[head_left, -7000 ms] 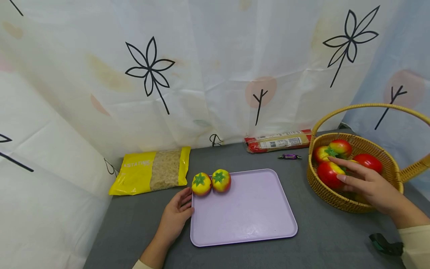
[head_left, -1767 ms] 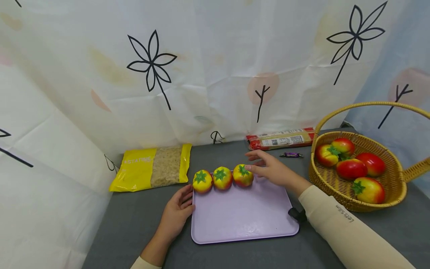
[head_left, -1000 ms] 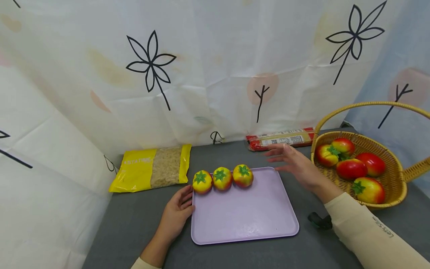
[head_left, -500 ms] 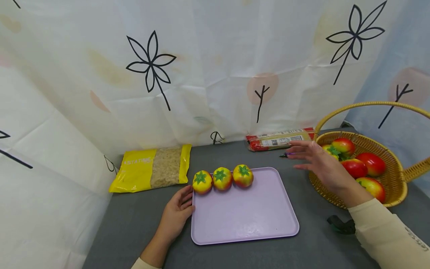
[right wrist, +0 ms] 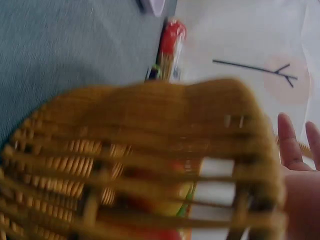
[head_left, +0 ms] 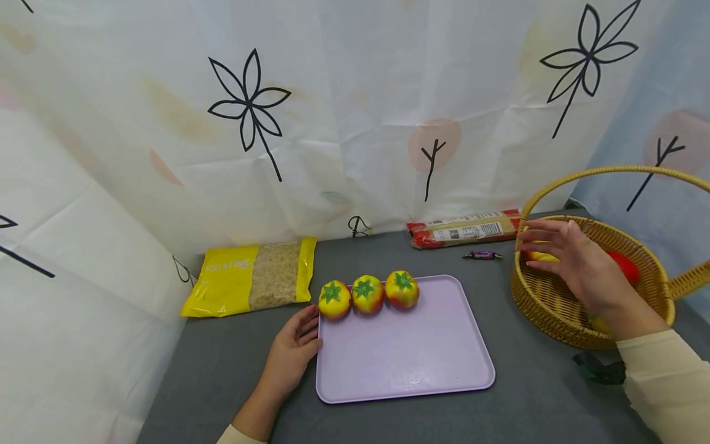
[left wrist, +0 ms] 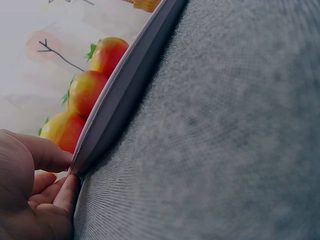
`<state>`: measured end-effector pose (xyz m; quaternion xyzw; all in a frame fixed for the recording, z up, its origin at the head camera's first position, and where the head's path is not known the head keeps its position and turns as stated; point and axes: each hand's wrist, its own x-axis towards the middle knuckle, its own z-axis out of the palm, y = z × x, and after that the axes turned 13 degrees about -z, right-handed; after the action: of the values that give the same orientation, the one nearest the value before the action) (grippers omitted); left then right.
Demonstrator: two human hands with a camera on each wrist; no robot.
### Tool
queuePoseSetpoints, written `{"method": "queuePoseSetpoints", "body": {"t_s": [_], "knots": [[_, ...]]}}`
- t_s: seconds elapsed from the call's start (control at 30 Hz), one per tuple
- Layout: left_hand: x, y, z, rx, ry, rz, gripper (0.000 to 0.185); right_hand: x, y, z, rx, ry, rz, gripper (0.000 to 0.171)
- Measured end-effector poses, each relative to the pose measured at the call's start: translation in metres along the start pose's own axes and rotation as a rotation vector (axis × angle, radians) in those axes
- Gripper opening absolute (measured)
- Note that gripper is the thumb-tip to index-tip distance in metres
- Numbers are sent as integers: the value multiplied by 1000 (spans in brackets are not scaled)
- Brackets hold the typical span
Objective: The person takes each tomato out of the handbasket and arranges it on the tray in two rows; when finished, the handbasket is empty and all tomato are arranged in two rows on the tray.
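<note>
My left hand (head_left: 289, 354) pinches the left rim of a lilac tray (head_left: 410, 351); the left wrist view shows thumb and fingers meeting at its edge. Three red-and-yellow artificial fruits with green star-shaped leaves stand in a row along the tray's back edge: a left one (head_left: 334, 300), a middle one (head_left: 368, 294) and a right one (head_left: 402, 289). Over the wicker basket (head_left: 546, 320) hovers my right hand (head_left: 588, 271), fingers spread and nothing held. It covers most of the fruits inside; a red one (head_left: 625, 266) shows behind it. The right wrist view is blurred by the basket's weave.
A yellow packet (head_left: 249, 277) lies left of the tray. Behind, by the curtain (head_left: 344, 92), lies a long red-ended packet (head_left: 466, 229), with a small purple-wrapped sweet (head_left: 482, 255) in front. The basket's tall handle (head_left: 616, 169) arches over it.
My right hand set a third fruit on the tray's back edge, let go and moved right, over the basket. The left hand has stayed at the tray's rim.
</note>
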<state>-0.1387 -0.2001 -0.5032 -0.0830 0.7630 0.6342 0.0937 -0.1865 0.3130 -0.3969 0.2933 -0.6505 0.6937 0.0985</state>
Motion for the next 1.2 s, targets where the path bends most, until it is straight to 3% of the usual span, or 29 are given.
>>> {"method": "queuePoseSetpoints", "body": {"t_s": [0.37,0.77,1.03,1.2], "knots": [[-1,1,0,4,5,-4,67,-9,10,-34,-49,90,43,47],[0,0,0,-10,-10,22,67,-19,19,-40,-102,278,-22,35],[0,-4,0,-15,-17,48,67,-22,7,-50,-515,261,134,33],[0,-3,0,-14,-12,39,67,-26,7,-56,-589,274,165,26]]}}
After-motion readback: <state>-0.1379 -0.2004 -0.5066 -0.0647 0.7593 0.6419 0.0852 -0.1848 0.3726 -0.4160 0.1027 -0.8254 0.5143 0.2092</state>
